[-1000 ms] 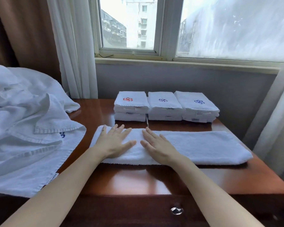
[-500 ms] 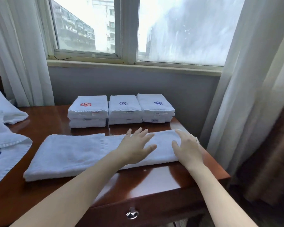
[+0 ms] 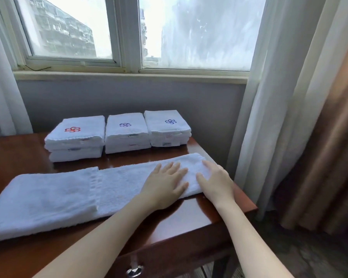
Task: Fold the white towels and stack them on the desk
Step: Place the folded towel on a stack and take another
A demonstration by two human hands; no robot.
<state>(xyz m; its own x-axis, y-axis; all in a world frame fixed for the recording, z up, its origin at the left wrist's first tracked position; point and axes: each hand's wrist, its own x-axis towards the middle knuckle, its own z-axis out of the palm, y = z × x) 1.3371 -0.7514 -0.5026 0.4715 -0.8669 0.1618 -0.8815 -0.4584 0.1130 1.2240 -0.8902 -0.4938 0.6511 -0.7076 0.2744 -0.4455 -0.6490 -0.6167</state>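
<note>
Single head-worn wide-angle view, looking from above the near edge of the desk [image 3: 199, 217], facing forward and down toward the window [image 3: 129, 37]. Close range: both forearms enter from the bottom. Left hand [image 3: 165, 187] and right hand [image 3: 217, 183] sit around mid-frame, flat on the long towel [image 3: 58, 197]. The desk's right corner and the curtain [image 3: 279, 97] fill the right side. The left part of the desk is cropped by the frame edge.

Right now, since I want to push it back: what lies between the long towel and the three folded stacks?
Only a bare strip of glossy desk; the head view shows the long towel and the stacks apart.
</note>
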